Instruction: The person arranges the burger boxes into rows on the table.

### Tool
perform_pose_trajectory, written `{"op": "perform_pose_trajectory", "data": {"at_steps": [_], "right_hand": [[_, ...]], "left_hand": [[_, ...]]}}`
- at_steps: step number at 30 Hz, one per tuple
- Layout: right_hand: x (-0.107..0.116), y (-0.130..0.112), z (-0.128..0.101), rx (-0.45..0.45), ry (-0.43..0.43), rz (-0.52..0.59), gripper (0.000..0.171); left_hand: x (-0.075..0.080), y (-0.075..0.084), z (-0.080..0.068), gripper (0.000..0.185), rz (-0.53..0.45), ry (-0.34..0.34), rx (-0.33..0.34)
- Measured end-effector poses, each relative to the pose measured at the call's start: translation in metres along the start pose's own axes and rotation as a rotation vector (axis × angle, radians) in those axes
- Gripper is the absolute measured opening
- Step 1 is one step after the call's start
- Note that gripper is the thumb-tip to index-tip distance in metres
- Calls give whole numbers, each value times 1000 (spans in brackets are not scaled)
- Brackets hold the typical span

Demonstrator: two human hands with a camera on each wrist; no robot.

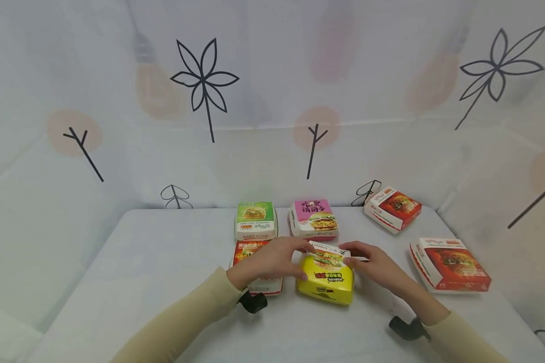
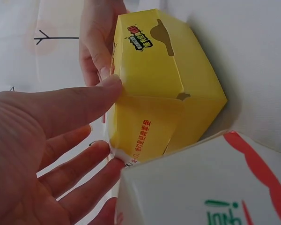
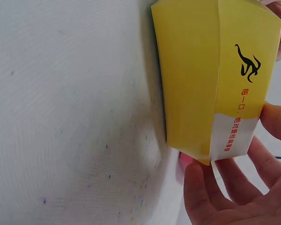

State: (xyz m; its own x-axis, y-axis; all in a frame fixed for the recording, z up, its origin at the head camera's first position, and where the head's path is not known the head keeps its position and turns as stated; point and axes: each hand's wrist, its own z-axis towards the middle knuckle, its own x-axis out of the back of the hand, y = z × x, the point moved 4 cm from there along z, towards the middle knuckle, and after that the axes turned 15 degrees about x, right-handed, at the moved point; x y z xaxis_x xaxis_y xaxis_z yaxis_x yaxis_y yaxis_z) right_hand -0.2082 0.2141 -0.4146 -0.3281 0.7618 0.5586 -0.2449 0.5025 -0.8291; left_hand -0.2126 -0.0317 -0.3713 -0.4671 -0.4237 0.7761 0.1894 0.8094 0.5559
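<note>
A yellow burger box (image 1: 325, 280) stands on the white table (image 1: 141, 262) right in front of me. My left hand (image 1: 305, 262) holds its left side, with the thumb on the near wall and the fingers over the far edge. In the left wrist view, the left hand (image 2: 111, 117) has its thumb on the lid seam of the yellow box (image 2: 164, 89) and its fingertips on a lower corner. My right hand (image 1: 346, 254) grips the right side. In the right wrist view, the right hand (image 3: 236, 145) pinches the white end flap of the yellow box (image 3: 210, 70) between thumb and fingers.
A red and white box (image 1: 247, 249) lies under my left forearm, touching the yellow one. Behind stand a green box (image 1: 255, 220) and a pink box (image 1: 313, 218). Two red boxes lie at the back right (image 1: 392, 208) and the right (image 1: 448, 264). Patterned cloth walls surround the table.
</note>
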Motion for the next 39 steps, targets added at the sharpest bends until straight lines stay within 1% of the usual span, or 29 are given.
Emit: {"op": "perform_pose_trajectory", "data": {"at_steps": [5, 11, 14, 19, 24, 30, 34, 39], "right_hand": [[0, 0, 0, 19, -14, 31, 54], [1, -2, 0, 94, -69, 61, 67], [1, -2, 0, 113, -98, 70, 70], [0, -2, -2, 131, -123, 76, 70], [-2, -4, -3, 140, -131, 79, 72], [-5, -8, -3, 146, -142, 55, 76], [-5, -9, -3, 143, -139, 33, 74], [-3, -8, 0, 163, -121, -5, 62]], "left_hand": [[0, -1, 0, 51, -9, -2, 13], [2, -4, 1, 41, -6, 52, 53], [2, -4, 2, 37, -2, 65, 50], [1, -2, 3, 35, -6, 61, 42], [-1, 1, 4, 37, -2, 61, 23], [-3, 4, 5, 42, 20, 80, 3], [-3, 4, 5, 41, 20, 82, 4], [-2, 3, 6, 38, -3, 63, 14]]}}
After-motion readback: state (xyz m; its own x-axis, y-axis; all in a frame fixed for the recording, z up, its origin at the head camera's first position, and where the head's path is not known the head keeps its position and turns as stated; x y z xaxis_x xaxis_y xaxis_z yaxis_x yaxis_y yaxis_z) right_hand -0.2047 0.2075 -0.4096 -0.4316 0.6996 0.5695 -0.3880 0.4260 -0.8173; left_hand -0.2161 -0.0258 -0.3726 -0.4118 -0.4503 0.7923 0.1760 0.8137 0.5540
